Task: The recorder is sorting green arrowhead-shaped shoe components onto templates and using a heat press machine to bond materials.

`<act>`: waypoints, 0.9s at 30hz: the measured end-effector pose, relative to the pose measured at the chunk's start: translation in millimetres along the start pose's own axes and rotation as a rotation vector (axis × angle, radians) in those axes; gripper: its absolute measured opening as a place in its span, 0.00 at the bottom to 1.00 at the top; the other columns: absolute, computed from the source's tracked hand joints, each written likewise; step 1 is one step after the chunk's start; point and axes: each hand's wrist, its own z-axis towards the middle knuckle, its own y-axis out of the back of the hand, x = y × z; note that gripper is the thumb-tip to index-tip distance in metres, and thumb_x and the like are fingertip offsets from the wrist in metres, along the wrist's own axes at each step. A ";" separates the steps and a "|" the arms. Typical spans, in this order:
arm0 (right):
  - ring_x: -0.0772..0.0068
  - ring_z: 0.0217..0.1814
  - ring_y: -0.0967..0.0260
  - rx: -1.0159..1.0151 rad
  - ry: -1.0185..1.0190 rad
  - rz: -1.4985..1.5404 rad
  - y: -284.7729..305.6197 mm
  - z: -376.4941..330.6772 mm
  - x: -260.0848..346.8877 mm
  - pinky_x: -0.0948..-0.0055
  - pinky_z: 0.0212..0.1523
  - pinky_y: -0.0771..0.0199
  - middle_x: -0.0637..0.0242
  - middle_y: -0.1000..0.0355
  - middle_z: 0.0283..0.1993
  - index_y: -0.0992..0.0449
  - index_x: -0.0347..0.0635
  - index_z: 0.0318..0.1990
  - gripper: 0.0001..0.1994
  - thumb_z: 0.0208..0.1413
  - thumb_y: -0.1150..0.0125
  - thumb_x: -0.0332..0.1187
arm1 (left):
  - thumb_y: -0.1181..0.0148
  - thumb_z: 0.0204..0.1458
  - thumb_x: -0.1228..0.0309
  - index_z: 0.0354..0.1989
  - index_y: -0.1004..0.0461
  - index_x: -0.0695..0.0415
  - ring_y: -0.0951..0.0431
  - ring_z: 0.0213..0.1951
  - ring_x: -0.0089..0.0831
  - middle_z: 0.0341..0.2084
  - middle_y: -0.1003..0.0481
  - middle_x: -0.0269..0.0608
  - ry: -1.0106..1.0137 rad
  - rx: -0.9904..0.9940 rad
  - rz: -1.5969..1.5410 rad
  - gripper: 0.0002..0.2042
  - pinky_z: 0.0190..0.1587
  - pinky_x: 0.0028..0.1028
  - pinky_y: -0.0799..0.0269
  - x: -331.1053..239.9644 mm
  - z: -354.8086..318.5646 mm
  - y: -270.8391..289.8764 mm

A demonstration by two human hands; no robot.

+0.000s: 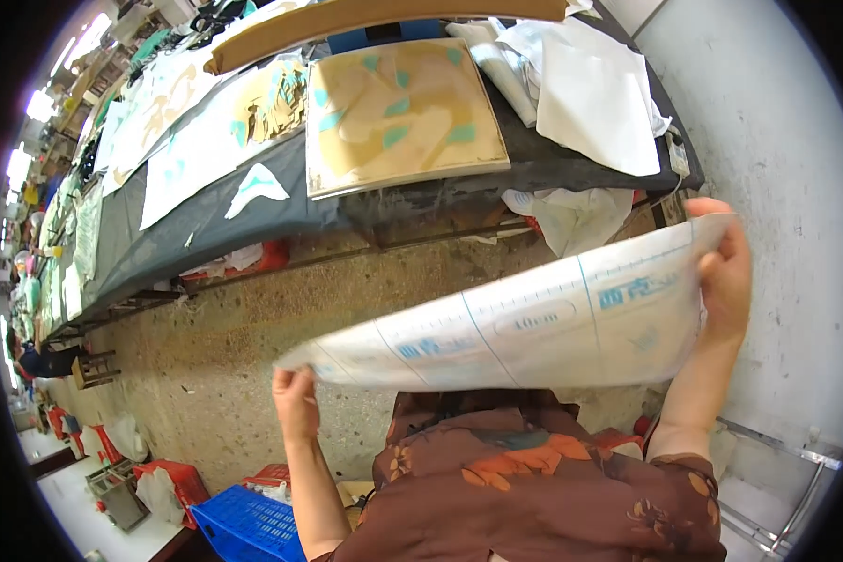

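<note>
A long white sheet [534, 323] with blue print, ruled lines and tick marks along one edge stretches in front of me, clear of the table. Its left corner is pinched in my left hand [296, 398]. At the upper right corner, my right hand [727, 267] grips the sheet with fingers closed over its edge. The sheet slants upward to the right and sags between the two hands. Beyond it, on the dark-covered table [281, 220], lies a square tan board [407, 117] bearing several small green patches.
White sheets [595, 98] lie at the table's right end, and more paper with brown pieces [272, 103] to the left. A rolled brown length [384, 28] crosses the far side. A blue crate [244, 525] stands at lower left, a metal frame [787, 496] at lower right beside the wall.
</note>
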 end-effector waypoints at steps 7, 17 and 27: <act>0.80 0.41 0.33 0.371 -0.204 -0.273 -38.4 0.4 -82.2 0.78 0.44 0.34 0.71 0.28 0.38 0.24 0.36 0.40 0.07 0.53 0.39 0.23 | 0.40 0.59 0.71 0.42 0.24 0.62 0.29 0.38 0.18 0.35 0.25 0.29 -0.438 0.011 0.551 0.08 0.44 0.19 0.34 -63.7 43.3 -13.3; 0.85 0.35 0.34 0.148 -0.388 0.109 -59.2 13.3 -154.8 0.81 0.35 0.32 0.75 0.28 0.33 0.23 0.40 0.42 0.08 0.57 0.37 0.30 | 0.39 0.59 0.71 0.42 0.24 0.61 0.28 0.38 0.17 0.36 0.24 0.30 -0.497 0.082 0.579 0.08 0.44 0.18 0.35 -81.9 113.4 -43.0; 0.89 0.35 0.37 0.104 -0.361 0.036 -88.9 115.8 -181.7 0.83 0.38 0.39 0.77 0.27 0.35 0.24 0.40 0.47 0.10 0.60 0.41 0.33 | 0.38 0.58 0.67 0.34 0.26 0.55 0.35 0.30 0.17 0.27 0.29 0.24 -0.413 0.065 0.538 0.06 0.36 0.19 0.39 -115.9 212.2 -103.8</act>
